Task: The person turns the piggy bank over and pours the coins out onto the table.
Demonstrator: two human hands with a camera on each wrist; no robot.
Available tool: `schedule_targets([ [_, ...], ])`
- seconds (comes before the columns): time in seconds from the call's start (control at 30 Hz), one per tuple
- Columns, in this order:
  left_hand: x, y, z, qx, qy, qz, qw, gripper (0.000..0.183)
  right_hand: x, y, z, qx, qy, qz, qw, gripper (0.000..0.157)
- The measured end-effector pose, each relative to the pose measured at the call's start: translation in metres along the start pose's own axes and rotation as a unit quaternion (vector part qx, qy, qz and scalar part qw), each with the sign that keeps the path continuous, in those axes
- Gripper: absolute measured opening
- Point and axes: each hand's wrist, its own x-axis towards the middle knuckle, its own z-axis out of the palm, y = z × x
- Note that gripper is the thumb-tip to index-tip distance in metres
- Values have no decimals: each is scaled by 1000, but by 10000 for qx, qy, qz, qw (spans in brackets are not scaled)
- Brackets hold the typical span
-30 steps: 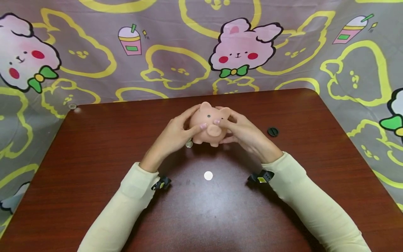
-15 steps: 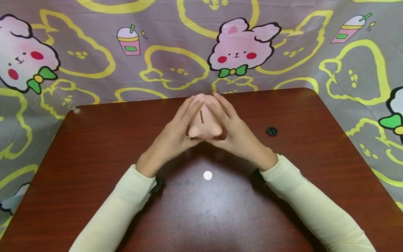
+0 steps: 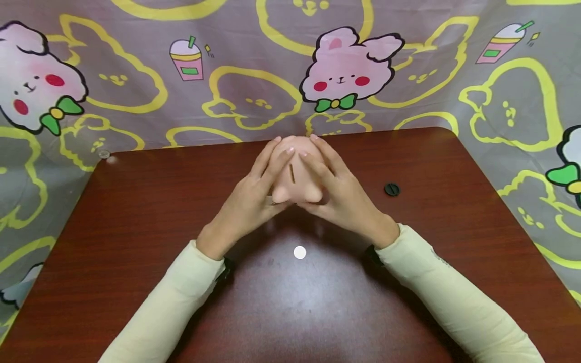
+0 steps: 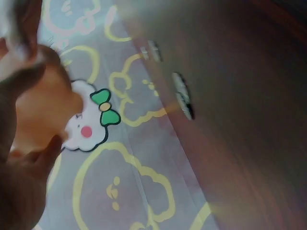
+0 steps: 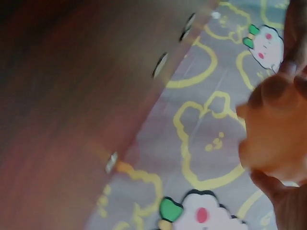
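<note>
A pink piggy bank (image 3: 297, 174) is gripped between both hands above the table, its slotted side turned up toward the head camera. My left hand (image 3: 245, 199) holds its left side, fingers over the top and thumb beneath. On the opposite side my right hand (image 3: 347, 199) holds it in the same way. The wrist views show the bank, blurred, in the left hand (image 4: 21, 191) and the right hand (image 5: 290, 206). Its snout is out of sight in the head view. A small coin-like disc (image 3: 270, 200) shows partly behind the left thumb.
A black slotted plug (image 3: 392, 189) lies on the brown table (image 3: 136, 227), right of the hands. Closer to the front is a bright white round spot (image 3: 299, 252). A clear round piece (image 3: 104, 154) sits at the back left corner. Patterned cloth (image 3: 254, 96) hangs behind.
The piggy bank has turned in both hands: its snout and eyes faced the head camera a second ago, and now its coin slot does. The hands shifted their hold, thumbs moving underneath.
</note>
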Motion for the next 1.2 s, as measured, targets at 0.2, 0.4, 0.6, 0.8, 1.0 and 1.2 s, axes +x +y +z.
schedule_targets([
  [0.2,7,-3,-9,-1705,-858,-1839,9642,91,2,0,-6,2086,-755,3002,9277,84],
  [0.4,9,0,-4,-2456,-1596,-3103,9044,51,7,0,-9,3686,-1338,4749,7878,47],
  [0.6,8,-1,0,-2798,-1636,-3328,8855,45,7,0,-9,3692,-1434,4862,7789,47],
  [0.8,7,-5,0,-2224,-1760,-3006,9106,65,6,4,-9,3487,-1555,4689,7965,56],
  [1.0,9,-4,0,-1618,-1532,-2242,9487,102,3,7,-5,2352,-1557,3600,8893,98],
  [1.2,10,0,4,-906,-858,-1285,9838,112,4,3,-1,980,-993,1636,9766,107],
])
